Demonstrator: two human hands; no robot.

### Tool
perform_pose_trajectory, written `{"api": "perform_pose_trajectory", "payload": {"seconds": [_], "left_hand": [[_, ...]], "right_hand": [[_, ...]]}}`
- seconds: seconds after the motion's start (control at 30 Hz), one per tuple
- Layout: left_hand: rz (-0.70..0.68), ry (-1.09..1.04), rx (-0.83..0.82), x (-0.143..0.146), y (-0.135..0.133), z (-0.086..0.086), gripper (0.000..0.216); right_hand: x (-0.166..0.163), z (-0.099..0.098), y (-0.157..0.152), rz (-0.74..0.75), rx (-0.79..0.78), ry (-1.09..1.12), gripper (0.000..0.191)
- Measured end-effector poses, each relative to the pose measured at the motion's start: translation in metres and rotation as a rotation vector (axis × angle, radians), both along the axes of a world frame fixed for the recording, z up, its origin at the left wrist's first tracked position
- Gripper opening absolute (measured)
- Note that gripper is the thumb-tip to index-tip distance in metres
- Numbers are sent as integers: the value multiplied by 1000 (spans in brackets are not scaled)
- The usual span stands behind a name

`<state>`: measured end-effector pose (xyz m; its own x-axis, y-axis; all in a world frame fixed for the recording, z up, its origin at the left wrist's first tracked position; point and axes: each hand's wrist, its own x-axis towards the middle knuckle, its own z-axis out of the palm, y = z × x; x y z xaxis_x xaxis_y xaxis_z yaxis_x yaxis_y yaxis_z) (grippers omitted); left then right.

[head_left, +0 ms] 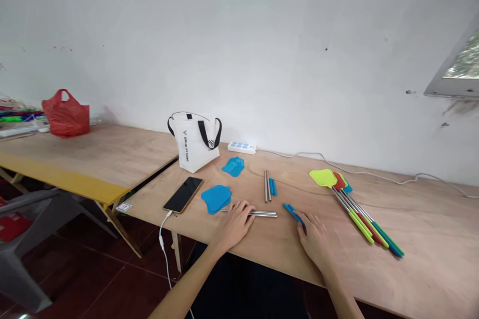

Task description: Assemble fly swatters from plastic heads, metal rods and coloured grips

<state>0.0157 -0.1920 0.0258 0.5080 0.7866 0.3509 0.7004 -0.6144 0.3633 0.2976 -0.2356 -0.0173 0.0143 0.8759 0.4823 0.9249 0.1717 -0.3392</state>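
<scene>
My left hand (235, 224) lies over thin metal tubes (264, 214) near the table's front edge, its fingers curled onto them. Beside it are blue fly swatter heads (216, 198), partly overlapping. My right hand (313, 235) is closed around blue handle sleeves (294, 213), their far ends sticking out past the fingers. Between and beyond the hands, two more metal tubes (267, 187) lie alongside short blue sleeves (273, 187). Farther back is another blue swatter head group (233, 166). At right, several whole fly swatters (355, 209) in yellow, red, blue and green lie fanned together.
A phone (183, 194) with a white cable lies at left. Behind it stands a white bag (196, 147) with black handles. A power strip (241, 147) sits by the wall, its cord running right. A red plastic bag (67, 114) is on the adjoining table.
</scene>
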Motion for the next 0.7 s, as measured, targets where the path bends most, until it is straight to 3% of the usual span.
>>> {"api": "perform_pose_trajectory", "payload": {"seconds": [0.43,0.7], "left_hand": [[20,22,29,2,-3,-1,13],[19,9,30,3,-2,-5,13]], "right_hand": [[2,0,0,43,50,17,24],[1,5,-3,99,5,40,29]]}}
